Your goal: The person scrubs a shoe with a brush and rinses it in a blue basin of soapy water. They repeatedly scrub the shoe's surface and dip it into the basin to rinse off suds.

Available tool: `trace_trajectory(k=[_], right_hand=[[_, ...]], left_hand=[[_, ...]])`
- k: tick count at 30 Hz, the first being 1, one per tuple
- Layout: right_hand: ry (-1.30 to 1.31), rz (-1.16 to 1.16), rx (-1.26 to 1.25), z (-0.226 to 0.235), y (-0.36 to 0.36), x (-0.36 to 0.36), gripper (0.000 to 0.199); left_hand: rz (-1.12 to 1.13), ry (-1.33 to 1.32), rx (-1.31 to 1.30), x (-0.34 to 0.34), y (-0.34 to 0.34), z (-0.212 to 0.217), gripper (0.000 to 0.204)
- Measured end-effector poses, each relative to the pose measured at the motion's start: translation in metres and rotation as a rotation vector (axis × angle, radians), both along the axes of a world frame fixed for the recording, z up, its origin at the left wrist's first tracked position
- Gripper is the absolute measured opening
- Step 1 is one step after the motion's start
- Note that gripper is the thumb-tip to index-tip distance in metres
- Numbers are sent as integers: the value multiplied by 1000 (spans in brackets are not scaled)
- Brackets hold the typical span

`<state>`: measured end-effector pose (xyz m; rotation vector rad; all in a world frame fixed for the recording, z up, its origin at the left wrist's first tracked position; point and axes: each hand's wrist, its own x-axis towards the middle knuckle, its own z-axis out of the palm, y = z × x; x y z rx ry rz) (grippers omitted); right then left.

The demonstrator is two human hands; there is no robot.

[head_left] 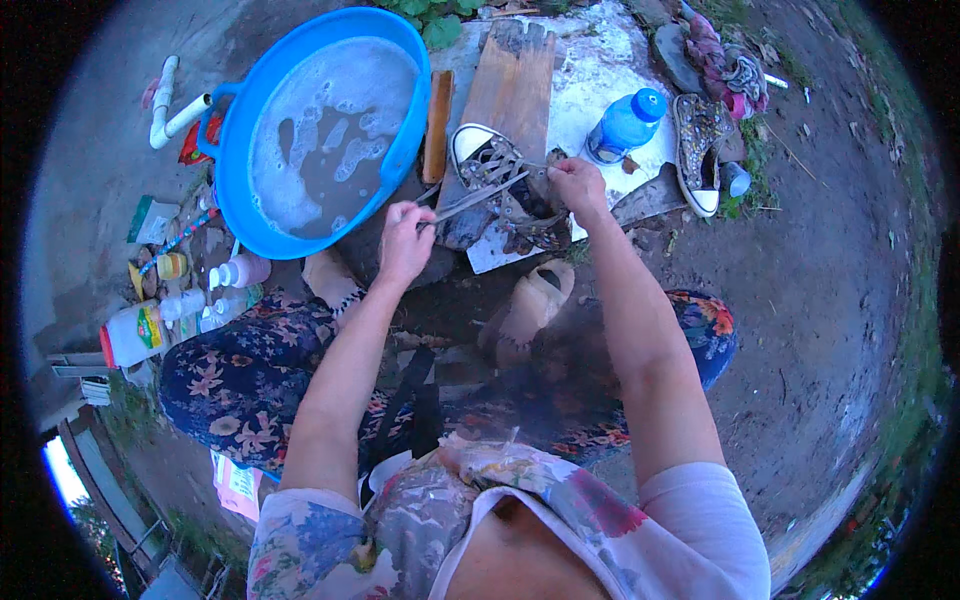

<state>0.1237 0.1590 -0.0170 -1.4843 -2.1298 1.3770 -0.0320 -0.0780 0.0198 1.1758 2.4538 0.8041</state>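
A studded, patterned sneaker [484,160] with a white toe cap lies on a wooden board, its toe pointing away from me. Grey shoelace strands [478,198] stretch from its eyelets to my left hand [405,242], which is closed round them left of the shoe. On the shoe's right side, my right hand [578,188] is pinched shut by the opening, apparently on another bit of lace; its fingertips partly hide it. The matching sneaker [694,150] rests on the ground farther right.
A big blue basin [232,150] of sudsy water stands at left. The wooden board [510,75] lies on a white slab [590,45], which also bears a blue bottle [625,128]. Several bottles [240,270] stand lower left. A crumpled cloth [725,65] lies far right.
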Motion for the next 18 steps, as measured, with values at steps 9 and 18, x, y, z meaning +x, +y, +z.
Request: trace_trajectory(k=[9,18], right_hand=[[135,19,-129,-7,3,2,23],[111,136,159,13,5,9,16]], left_hand=[[-104,4,-105,54,125,4,17],[167,-6,-44,3,46,3,11]])
